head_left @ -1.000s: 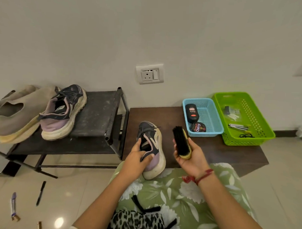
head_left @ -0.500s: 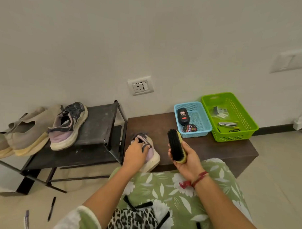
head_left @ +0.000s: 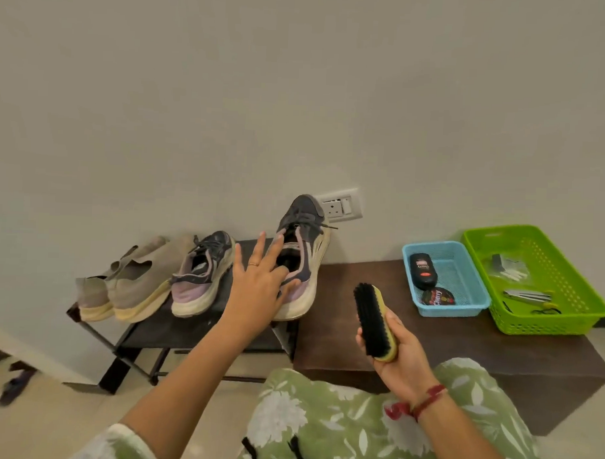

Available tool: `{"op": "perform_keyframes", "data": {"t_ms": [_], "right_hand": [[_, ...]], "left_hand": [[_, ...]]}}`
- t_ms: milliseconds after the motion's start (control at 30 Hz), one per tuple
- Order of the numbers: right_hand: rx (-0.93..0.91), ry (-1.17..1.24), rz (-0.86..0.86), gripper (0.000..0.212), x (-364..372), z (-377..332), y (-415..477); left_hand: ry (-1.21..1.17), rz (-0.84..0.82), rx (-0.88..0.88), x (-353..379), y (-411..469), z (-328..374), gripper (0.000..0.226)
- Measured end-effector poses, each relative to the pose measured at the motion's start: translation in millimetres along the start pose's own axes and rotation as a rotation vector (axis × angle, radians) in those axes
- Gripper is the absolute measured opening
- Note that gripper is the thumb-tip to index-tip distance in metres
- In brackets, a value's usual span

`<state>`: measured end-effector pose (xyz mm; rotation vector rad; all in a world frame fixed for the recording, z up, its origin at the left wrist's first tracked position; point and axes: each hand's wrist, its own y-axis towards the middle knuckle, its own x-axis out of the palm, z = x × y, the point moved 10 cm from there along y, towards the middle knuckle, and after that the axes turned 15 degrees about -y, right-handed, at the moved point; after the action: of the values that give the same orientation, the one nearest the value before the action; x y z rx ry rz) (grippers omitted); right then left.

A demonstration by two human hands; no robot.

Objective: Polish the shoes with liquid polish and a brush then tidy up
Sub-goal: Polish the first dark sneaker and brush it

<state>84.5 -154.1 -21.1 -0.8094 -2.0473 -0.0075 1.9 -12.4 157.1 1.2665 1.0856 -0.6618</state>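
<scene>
Left hand [head_left: 258, 289] is pinching the sneaker [head_left: 305, 260] at the right edge of the rack [head_left: 177, 331]; right hand [head_left: 401, 365] is gripping the brush [head_left: 373, 321].

The black metal rack [head_left: 174, 328] at centre left in front of me is carrying two beige shoes [head_left: 138, 285] and one grey-lilac sneaker [head_left: 203, 277]. The brown bench [head_left: 344, 275] at right is carrying a blue basket [head_left: 452, 308] and a green basket [head_left: 544, 323], which are touching. Blurred dark items [head_left: 14, 387] are lying on the floor [head_left: 47, 426] at lower left.

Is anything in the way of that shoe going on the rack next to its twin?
Nothing visible. The left hand holds the shoe over the right end of the rack, with only bare rack between it and the matching shoe.
</scene>
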Motion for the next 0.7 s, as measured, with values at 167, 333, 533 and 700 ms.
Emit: {"op": "perform_keyframes", "data": {"t_ms": [167, 333, 533, 700], "right_hand": [[0.081, -0.011, -0.006, 0.038, 17, 27, 13], [0.188, -0.057, -0.015, 0.046, 31, 56, 24], [0.187, -0.027, -0.019, 0.047, 26, 62, 44], [0.144, -0.003, -0.026, 0.048, 23, 56, 56]], "left_hand": [[0.006, -0.035, -0.061, 15, 1, -57, 0.037], [0.003, -0.168, -0.188, 56, -9, -115, 0.019], [-0.011, -0.193, -0.242, 82, -11, -152, 0.023], [-0.151, -0.163, -0.286, 89, -19, -161, 0.03]]}}
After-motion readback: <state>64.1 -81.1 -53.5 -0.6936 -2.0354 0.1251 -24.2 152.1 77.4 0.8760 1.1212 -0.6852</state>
